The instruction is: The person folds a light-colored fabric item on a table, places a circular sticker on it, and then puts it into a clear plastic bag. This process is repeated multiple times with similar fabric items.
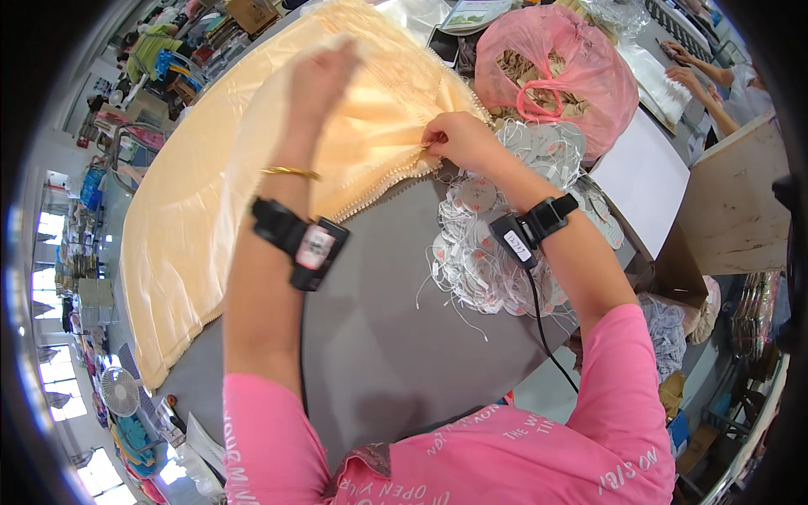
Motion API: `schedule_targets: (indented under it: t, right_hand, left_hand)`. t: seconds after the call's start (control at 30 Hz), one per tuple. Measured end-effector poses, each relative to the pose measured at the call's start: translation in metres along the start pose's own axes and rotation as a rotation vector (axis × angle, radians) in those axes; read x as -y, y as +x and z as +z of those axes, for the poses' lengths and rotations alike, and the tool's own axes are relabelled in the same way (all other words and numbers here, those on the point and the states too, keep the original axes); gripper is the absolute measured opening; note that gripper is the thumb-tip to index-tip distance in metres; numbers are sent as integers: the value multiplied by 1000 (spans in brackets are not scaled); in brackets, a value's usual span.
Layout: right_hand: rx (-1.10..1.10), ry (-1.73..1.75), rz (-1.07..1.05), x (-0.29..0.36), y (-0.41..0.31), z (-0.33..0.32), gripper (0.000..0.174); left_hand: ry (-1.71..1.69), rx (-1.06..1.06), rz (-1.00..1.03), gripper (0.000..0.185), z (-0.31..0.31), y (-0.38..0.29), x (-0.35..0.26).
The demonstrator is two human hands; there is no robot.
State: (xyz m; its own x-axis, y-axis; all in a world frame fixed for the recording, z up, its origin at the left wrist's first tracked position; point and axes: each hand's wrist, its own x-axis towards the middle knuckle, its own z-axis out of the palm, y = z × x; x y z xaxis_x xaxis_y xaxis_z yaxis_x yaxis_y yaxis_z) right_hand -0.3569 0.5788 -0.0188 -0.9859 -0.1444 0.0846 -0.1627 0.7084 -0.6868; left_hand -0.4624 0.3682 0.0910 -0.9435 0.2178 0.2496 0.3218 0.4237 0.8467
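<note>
A large pale-yellow satiny fabric piece point(208, 170) with a small-scalloped trim edge lies spread over the grey table point(379, 303). My right hand point(461, 142) pinches the trimmed edge of this fabric near its right corner. Blurred by motion, my left hand point(325, 76) is over the upper middle of the fabric; its fingers look curled, and whether they grip cloth cannot be made out. Beneath and beside my right forearm lies a heap of round paper hang tags point(476, 196) with white strings. Behind the tags sits a pink plastic bag point(596, 69) holding many brown pieces.
A white sheet point(644, 170) lies right of the tags, beside a wooden panel point(735, 208). A booklet point(473, 16) and a dark phone-like object point(443, 45) lie at the back. Another person's hands point(685, 66) are at the upper right. A white fan point(120, 390) stands at the left.
</note>
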Motion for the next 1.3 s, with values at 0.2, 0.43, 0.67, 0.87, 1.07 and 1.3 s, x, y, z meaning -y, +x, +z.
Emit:
schedule_targets:
  t: [0.2,0.43,0.67,0.87,1.07,1.3]
  right_hand:
    - [-123,-130,-153,1,-14,-16,13]
    - [-139,-277,-390,13,-23,-21,7]
    - [-111,-355,-398,19,-22,-19,8]
    - [-129,-275,-503,21,-21,-23,9]
    - [-191,-222,-493,25,-26,-34,7]
    - [-111,-207,-510,30,-22,-38,12]
  left_hand:
    - [-166,165,-62,40,95,-75,94]
    - [1,65,280,15,83,-100,86]
    - [97,46,219,7,70,-102,83]
    - [-151,67,140,8,62,-106,60]
    - [-167,41,122,10,53,-108,47]
    - [277,-53,482,12,69,-131,35]
